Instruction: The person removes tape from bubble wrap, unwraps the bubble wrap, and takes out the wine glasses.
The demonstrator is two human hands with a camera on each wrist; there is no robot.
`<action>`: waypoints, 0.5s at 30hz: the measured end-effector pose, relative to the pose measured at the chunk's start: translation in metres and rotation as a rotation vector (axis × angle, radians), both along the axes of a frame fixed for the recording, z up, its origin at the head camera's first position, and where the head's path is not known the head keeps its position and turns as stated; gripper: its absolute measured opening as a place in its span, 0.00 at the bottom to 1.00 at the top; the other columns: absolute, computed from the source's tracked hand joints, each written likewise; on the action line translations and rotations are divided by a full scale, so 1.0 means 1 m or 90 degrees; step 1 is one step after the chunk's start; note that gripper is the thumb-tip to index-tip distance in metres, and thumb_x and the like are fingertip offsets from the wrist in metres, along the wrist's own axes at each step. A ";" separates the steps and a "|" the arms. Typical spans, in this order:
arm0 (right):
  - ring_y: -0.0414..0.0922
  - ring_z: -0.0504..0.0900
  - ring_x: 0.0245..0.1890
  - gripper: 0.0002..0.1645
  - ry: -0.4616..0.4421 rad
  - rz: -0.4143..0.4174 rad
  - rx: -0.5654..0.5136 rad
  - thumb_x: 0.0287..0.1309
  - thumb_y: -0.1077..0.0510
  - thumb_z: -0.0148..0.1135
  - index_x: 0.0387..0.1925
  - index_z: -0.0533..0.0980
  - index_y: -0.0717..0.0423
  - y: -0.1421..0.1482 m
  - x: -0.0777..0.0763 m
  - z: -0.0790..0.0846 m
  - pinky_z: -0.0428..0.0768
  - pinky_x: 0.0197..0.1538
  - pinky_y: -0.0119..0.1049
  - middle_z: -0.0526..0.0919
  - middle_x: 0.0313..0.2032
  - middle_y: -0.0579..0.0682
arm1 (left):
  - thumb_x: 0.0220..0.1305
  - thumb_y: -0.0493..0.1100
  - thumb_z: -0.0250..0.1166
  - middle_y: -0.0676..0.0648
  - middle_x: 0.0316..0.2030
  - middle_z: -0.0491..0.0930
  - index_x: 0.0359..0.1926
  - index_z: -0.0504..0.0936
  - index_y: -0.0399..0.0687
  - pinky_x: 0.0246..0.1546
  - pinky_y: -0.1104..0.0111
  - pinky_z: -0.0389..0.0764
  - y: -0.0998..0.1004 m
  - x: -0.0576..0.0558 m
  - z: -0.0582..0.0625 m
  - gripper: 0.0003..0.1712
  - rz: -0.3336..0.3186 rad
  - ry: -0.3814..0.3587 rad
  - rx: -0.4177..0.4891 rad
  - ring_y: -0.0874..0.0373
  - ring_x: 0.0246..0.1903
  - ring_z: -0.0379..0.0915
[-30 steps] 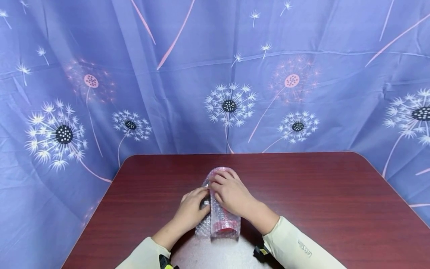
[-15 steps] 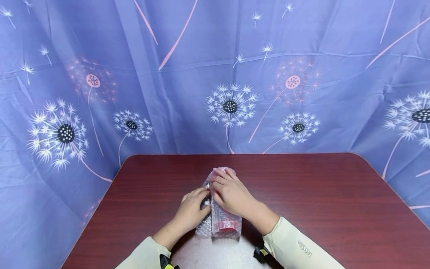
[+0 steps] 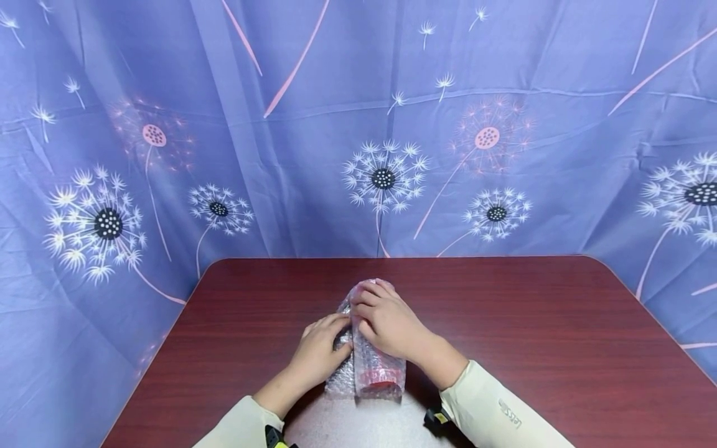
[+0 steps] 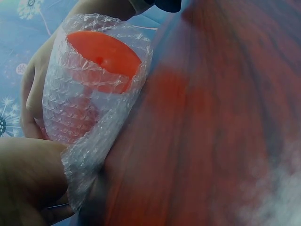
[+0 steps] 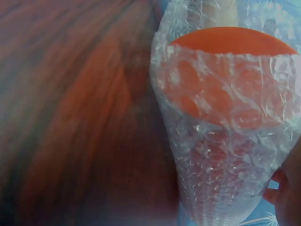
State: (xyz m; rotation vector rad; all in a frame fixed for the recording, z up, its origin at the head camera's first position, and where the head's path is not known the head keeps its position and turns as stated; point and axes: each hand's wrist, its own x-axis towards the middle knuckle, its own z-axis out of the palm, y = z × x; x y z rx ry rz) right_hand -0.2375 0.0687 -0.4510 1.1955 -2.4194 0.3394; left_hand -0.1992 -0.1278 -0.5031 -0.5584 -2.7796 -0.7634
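A red object (image 5: 235, 41) with a broad round end lies rolled in clear bubble wrap (image 3: 378, 361) at the middle of the table. Its orange-red round end (image 4: 106, 54) shows through the roll's near opening; the wrap covers the rest, so its kind stays hidden. My right hand (image 3: 386, 323) curls over the roll's far part from the right, fingers bent across its top. On the left side, my left hand (image 3: 318, 348) holds the loose strip of wrap, thumb and fingertips right at the roll's left edge.
The dark red wooden table (image 3: 532, 323) has a bright glare patch near its front. Behind it hangs a blue curtain (image 3: 313, 155) printed with dandelions. Wrist straps with small black devices (image 3: 276, 437) sit at both sleeves.
The wrapped roll has shifted very slightly to the right, with the right hand moving along on top. The left hand has stayed nearly still.
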 end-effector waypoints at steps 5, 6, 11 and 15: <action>0.52 0.76 0.64 0.12 -0.002 0.007 -0.010 0.62 0.57 0.59 0.43 0.85 0.51 0.000 0.000 0.001 0.68 0.70 0.55 0.86 0.49 0.45 | 0.60 0.43 0.68 0.44 0.61 0.80 0.57 0.82 0.44 0.62 0.44 0.70 0.000 0.000 0.000 0.23 -0.002 0.001 0.003 0.44 0.63 0.74; 0.52 0.77 0.64 0.12 -0.003 0.008 -0.009 0.62 0.57 0.59 0.43 0.85 0.51 0.000 0.000 0.001 0.68 0.70 0.55 0.86 0.49 0.45 | 0.60 0.43 0.68 0.43 0.61 0.80 0.57 0.82 0.43 0.62 0.44 0.70 0.000 0.000 0.000 0.23 -0.003 -0.001 0.004 0.44 0.63 0.74; 0.51 0.77 0.64 0.12 -0.005 0.004 0.006 0.61 0.57 0.58 0.42 0.86 0.49 0.003 0.000 0.001 0.68 0.71 0.53 0.86 0.50 0.45 | 0.61 0.43 0.67 0.43 0.61 0.79 0.57 0.82 0.44 0.62 0.44 0.70 0.000 0.000 -0.001 0.23 -0.002 -0.007 -0.002 0.44 0.63 0.74; 0.51 0.77 0.63 0.13 0.005 0.007 0.006 0.59 0.58 0.58 0.42 0.86 0.49 0.006 -0.002 0.001 0.67 0.72 0.52 0.86 0.49 0.45 | 0.61 0.43 0.67 0.43 0.61 0.80 0.58 0.82 0.44 0.62 0.44 0.70 0.000 0.000 -0.001 0.23 -0.003 -0.005 0.000 0.44 0.63 0.74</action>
